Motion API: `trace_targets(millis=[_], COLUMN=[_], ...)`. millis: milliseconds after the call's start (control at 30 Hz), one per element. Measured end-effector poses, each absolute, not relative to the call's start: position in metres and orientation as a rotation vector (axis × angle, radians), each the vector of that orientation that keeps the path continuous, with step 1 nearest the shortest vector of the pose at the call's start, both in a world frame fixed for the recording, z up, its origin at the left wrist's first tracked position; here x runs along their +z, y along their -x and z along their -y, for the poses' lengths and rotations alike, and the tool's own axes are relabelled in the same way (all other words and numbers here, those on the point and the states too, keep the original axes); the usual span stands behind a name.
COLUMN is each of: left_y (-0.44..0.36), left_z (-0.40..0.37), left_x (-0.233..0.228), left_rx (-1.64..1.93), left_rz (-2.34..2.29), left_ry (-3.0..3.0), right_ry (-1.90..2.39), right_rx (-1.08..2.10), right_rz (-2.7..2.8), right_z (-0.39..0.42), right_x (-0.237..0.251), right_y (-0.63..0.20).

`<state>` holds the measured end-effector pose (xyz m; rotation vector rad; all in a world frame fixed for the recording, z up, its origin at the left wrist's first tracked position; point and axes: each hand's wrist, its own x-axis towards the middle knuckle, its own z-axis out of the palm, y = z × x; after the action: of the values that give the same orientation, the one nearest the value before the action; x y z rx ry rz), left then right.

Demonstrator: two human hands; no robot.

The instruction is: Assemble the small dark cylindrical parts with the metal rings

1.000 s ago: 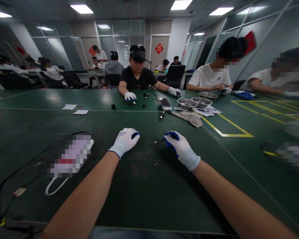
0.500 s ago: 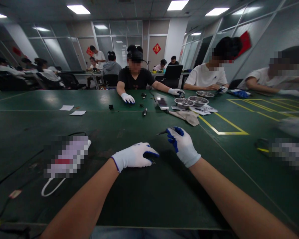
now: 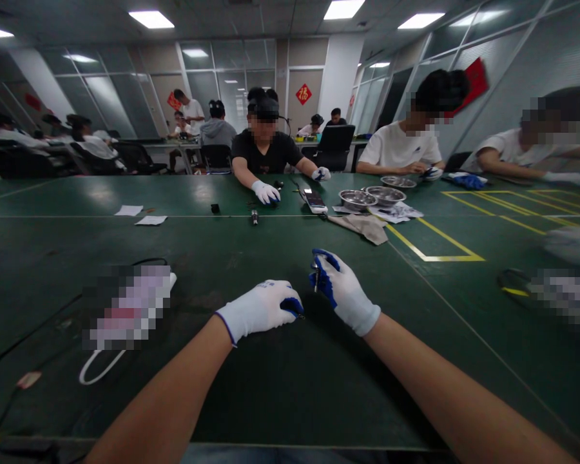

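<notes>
Single head-worn view looks forward and down, close over the table [image 3: 290, 399]

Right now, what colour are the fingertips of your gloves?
Blue, on white gloves: right hand, left hand; head view.

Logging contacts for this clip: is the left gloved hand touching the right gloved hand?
Apart. The head view shows a strip of green table between the left hand and the right hand, which holds a small metal tool upright.

On the surface [image 3: 280, 386], the left hand [image 3: 258, 309] lies just left of the right hand [image 3: 345, 293] (a tool [image 3: 315, 272] in its fingers [image 3: 325, 274]), with bowls [image 3: 372, 196] and a cloth [image 3: 362, 225] far behind to the right.
</notes>
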<state>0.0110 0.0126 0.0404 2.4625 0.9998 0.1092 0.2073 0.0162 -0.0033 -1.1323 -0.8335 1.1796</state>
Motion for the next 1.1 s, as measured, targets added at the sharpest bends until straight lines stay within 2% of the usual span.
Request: trace_targets(millis=[267,400,600,800,1100], left_y=[-0.012,-0.011,-0.011,-0.013,-0.021], left_z=[-0.010,-0.013,-0.015,-0.010,0.002], left_x=[0.047,0.052,0.062,0.067,0.065], left_rx=[0.126,0.400,0.862,0.937,0.920], left_rz=[-1.116,-1.128,-1.011,-0.904,-0.977], left_ry=[-2.378,-2.276,-2.027,-1.853,-2.265], right_ry=[1.097,1.079,1.024,1.042,1.004], right_rx=[1.204,1.150,0.920,0.734,0.677], right_rz=[0.845,0.960,1.424,1.627,1.777], right_z=[-0.019,-0.017,-0.003,0.008,0.013], right_x=[-0.005,-0.001,0.004,0.009,0.015], right_y=[-0.209,-0.210,-0.204,-0.197,-0.195])
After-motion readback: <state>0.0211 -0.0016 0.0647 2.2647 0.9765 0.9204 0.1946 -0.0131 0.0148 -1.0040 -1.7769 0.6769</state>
